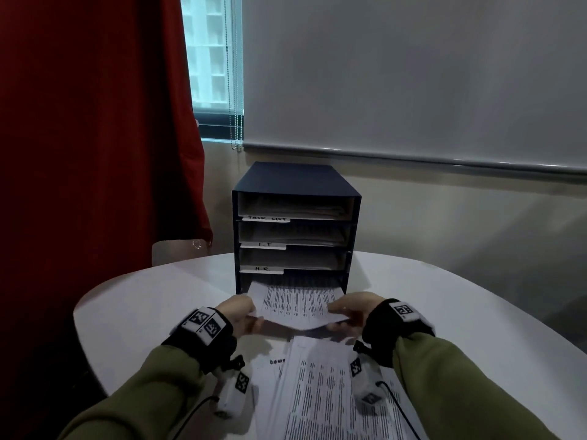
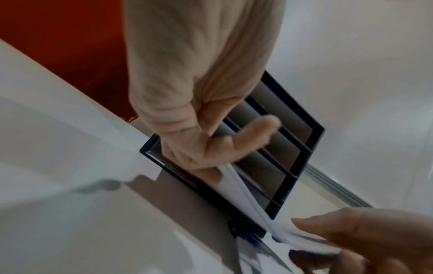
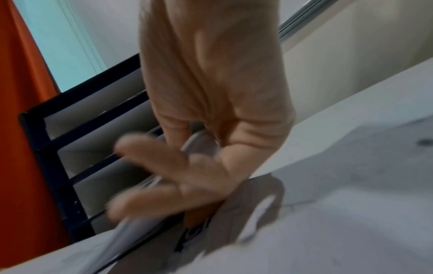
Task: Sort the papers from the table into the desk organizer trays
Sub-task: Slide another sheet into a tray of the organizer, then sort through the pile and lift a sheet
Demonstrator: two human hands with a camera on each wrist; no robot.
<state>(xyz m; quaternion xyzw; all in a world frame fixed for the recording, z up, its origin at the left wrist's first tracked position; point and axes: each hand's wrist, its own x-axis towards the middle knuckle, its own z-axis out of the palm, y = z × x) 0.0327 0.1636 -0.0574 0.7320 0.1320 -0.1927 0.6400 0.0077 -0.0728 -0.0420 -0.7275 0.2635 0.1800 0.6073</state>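
A dark blue desk organizer (image 1: 297,182) with stacked trays stands at the back of the white table (image 1: 143,300). Labels read TASK LIST, I.T and H.R. A printed sheet (image 1: 295,304) lies half inside the bottom tray. My left hand (image 1: 239,312) pinches the sheet's near left edge, and my right hand (image 1: 352,309) pinches its near right edge. The left wrist view shows the left hand (image 2: 199,159) gripping the white paper (image 2: 236,185) in front of the organizer (image 2: 302,163). The right wrist view is blurred; the right hand (image 3: 178,178) has fingers spread over the paper (image 3: 131,229).
More printed papers (image 1: 333,389) lie in a loose pile on the table just below my hands. A red curtain (image 1: 95,122) hangs at the left, with a window (image 1: 211,52) and a whiteboard (image 1: 413,74) behind the organizer. The upper trays hold papers.
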